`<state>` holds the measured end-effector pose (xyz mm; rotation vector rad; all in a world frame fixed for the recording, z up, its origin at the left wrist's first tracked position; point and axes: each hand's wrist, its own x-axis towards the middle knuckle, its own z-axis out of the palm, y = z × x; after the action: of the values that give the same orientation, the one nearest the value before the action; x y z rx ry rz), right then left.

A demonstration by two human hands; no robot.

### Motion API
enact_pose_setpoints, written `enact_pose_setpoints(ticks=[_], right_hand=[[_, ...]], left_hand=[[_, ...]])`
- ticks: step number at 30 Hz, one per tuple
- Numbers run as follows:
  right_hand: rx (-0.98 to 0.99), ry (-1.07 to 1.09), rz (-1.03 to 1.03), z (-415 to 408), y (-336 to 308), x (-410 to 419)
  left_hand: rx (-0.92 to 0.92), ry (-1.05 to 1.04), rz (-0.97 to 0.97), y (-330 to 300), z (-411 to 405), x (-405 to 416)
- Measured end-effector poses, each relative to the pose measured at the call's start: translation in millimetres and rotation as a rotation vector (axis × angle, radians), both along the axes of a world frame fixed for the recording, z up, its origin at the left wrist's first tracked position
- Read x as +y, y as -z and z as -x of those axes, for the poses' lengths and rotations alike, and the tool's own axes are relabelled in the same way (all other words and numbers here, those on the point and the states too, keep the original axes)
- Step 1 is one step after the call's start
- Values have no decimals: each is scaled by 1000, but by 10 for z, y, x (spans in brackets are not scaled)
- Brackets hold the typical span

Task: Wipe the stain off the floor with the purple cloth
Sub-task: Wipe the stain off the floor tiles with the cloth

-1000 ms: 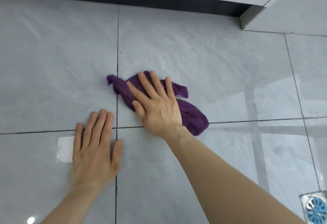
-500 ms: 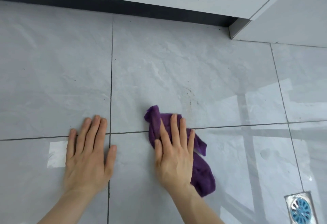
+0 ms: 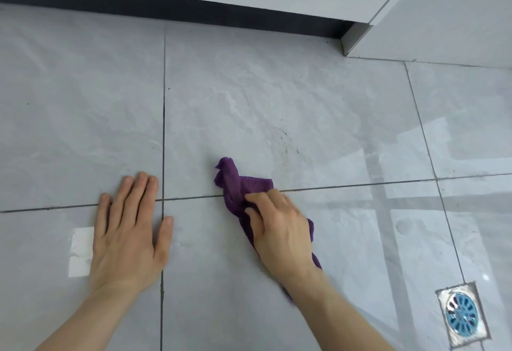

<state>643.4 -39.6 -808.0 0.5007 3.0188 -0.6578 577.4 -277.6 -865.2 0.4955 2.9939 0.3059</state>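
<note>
A square metal floor drain [image 3: 462, 314] with a round blue strainer sits in the grey tiled floor [image 3: 83, 107] at the lower right; what lies inside it cannot be told. The purple cloth [image 3: 235, 184] is crumpled and bunched, lying across a grout line, one twisted end poking up toward the cabinets. The right hand [image 3: 279, 228] rests on top of it, fingers curled, gripping the fabric. Just beyond the cloth, a faint brownish speckled stain [image 3: 285, 145] marks the tile. The left hand [image 3: 127, 234] lies flat and open, palm pressed on the floor, well apart from the cloth.
</note>
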Motion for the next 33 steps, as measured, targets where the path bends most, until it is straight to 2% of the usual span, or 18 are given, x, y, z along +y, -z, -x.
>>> enact_pose_setpoints(ticks=[2,5,7,8,10,12,15,18,26,30,33], right_hand=[[-107,154,270,114,-147,167],[-262,498,761,137,-334,459],[-281,644,854,59,-383,590],[-252,677,777,1,-362,619],[-104,621,406,-149,-251,602],[64,345,71,-263,-137,484],[54,-68,-62,-341,128,294],[-8,-208,-142,-348,364,218],[72,-62,-139,-910,571,-165],[120,250,-127,-881,568,-52],[133,504,-22,-499,536,134]], left_hand=[[9,-3,2,-1,-4,4],[14,-6,-4,-7,2,5],[12,-3,-11,-19,-4,15],[12,-6,-16,-25,-6,19],[11,-11,-20,-29,-6,21],[5,-9,-19,-26,-5,20],[1,-8,-13,-6,3,5],[0,-11,-13,4,0,5],[2,-12,-18,-9,-9,10],[-14,-9,-6,-26,1,25],[-20,7,12,-27,1,18]])
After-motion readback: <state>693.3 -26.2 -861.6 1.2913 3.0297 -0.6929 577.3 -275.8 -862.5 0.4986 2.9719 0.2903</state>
